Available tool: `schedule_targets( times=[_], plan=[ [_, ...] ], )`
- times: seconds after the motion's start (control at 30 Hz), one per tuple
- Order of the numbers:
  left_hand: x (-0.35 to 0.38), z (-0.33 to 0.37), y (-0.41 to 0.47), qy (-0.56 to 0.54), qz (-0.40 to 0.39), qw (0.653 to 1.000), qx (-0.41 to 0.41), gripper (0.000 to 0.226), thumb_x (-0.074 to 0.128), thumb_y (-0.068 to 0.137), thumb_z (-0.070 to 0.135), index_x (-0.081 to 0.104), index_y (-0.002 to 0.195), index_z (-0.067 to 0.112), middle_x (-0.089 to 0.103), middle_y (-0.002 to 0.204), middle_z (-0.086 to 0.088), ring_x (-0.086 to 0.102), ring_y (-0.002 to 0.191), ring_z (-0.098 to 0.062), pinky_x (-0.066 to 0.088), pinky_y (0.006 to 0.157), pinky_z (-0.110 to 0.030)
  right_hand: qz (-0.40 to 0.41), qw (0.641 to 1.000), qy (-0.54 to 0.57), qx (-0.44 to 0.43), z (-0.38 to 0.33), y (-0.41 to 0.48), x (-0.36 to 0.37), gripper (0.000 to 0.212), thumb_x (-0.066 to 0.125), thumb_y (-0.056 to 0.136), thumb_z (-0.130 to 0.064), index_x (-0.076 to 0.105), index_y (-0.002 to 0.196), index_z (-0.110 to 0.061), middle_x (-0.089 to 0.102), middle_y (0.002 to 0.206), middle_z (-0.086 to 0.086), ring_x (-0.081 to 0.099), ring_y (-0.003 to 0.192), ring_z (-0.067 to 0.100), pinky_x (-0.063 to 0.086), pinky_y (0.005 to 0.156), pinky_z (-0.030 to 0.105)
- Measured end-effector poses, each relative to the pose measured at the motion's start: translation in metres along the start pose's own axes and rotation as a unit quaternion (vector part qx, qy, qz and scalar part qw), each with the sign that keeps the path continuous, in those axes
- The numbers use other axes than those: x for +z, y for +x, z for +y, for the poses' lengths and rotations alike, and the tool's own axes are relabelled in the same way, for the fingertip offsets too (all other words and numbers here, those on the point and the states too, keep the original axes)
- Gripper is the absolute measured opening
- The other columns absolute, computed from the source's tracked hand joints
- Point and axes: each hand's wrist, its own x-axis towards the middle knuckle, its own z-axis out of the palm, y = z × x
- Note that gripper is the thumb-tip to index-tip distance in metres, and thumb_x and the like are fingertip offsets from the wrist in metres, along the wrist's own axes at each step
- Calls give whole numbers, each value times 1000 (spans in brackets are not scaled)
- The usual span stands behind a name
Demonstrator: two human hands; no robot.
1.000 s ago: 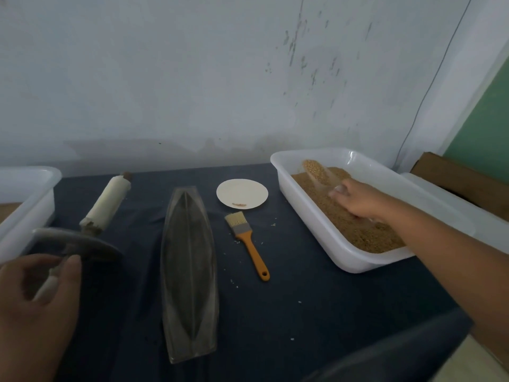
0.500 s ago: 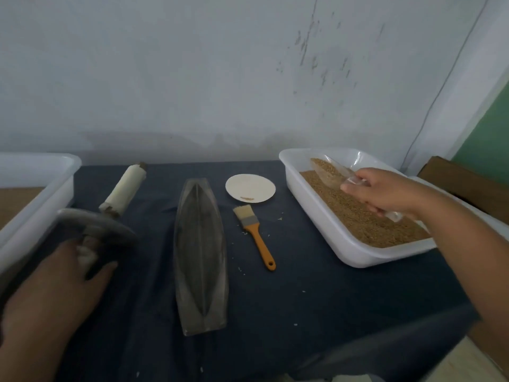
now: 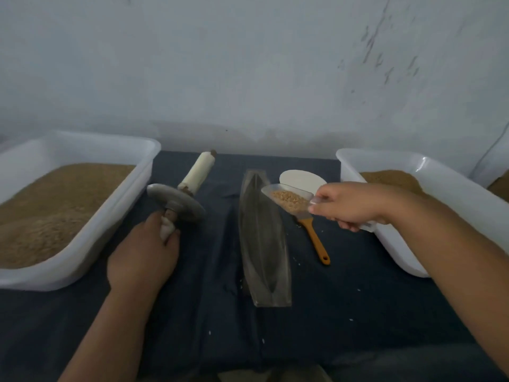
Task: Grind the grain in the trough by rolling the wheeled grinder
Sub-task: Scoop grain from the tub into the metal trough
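Scoop [image 3: 286,194] w/ grain [image 3: 289,202]: now out of R tub [image 3: 451,213], over trough [image 3: 261,244] rim; R hand [image 3: 349,206] pinches it. Grinder [image 3: 176,202]: on desk [image 3: 358,312] left of trough, L hand [image 3: 143,257] now grips its handle. Pour next, prob.

Dull metal trough [image 3: 263,238], clear plastic scoop [image 3: 286,198]

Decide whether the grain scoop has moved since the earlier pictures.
Yes. The scoop in the right hand has gone left, out of the right tub, and now hangs over the far part of the trough.
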Motion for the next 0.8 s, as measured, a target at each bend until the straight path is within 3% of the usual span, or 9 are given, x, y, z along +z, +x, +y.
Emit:
schedule_targets(
  times=[0.1, 0.27, 0.4, 0.53, 0.6, 0.7, 0.77, 0.8],
  plan=[
    [2, -1, 2, -4, 9, 1000, -5, 13, 54, 99, 53, 44, 98, 45, 50, 80, 17, 45, 62, -1, 30, 48, -26, 12, 997, -78, 11, -29, 5, -4, 32, 55, 104, -52, 63, 109, -22, 72, 78, 5, 64, 56, 13, 52, 51, 25],
    [4, -4, 3, -16, 7, 1000, 0, 13, 53, 99, 54, 47, 100, 43, 54, 85, 15, 50, 66, -5, 36, 52, -29, 4, 979, -203, 32, -71, -3, -10, 37, 60, 103, -46, 72, 104, -10, 73, 78, 7, 63, 58, 18, 53, 57, 26],
    [4, -3, 3, -17, 5, 1000, -1, 11, 52, 100, 54, 48, 101, 44, 55, 87, 15, 51, 68, -5, 37, 54, -30, -9, 959, -281, 25, -90, -32, -11, 31, 66, 98, -46, 75, 104, -17, 74, 77, 4, 62, 57, 17, 47, 54, 23],
    [4, -3, 4, -18, 4, 1000, 0, 11, 52, 100, 54, 49, 103, 43, 55, 87, 14, 50, 68, -5, 38, 54, -30, -13, 925, -380, -8, -102, -71, -7, 22, 68, 95, -48, 75, 99, -27, 75, 91, -3, 69, 80, 14, 37, 54, 25],
    [4, -3, 4, -20, -2, 1000, -1, 11, 52, 100, 53, 49, 104, 43, 57, 88, 13, 52, 70, -7, 40, 56, -31, 27, 901, -432, -27, -103, -88, 0, 15, 66, 94, -44, 73, 97, -31, 68, 83, -7, 60, 68, 12, 30, 50, 26],
    [2, -2, 3, -17, -10, 1000, 0, 13, 51, 100, 53, 49, 106, 42, 59, 92, 10, 56, 73, -12, 47, 60, -35, 86, 860, -500, -44, -104, -105, 10, 4, 56, 98, -28, 59, 95, -27, 38, 71, -7, 28, 54, 5, 16, 47, 23],
    [1, -1, 2, -17, -14, 1000, 0, 13, 51, 100, 53, 50, 107, 41, 60, 93, 9, 58, 76, -15, 51, 64, -37, 84, 867, -490, -23, -100, -104, 17, 17, 47, 104, -19, 46, 88, -22, 26, 74, -7, 20, 59, 5, 12, 49, 23],
    [1, -1, 2, -16, -14, 1000, 1, 14, 51, 100, 53, 50, 107, 41, 60, 94, 8, 59, 76, -15, 52, 65, -38, 79, 878, -473, -11, -96, -103, 20, 23, 44, 107, -15, 42, 85, -20, 26, 76, -4, 25, 62, 8, 11, 51, 23]
  ],
)
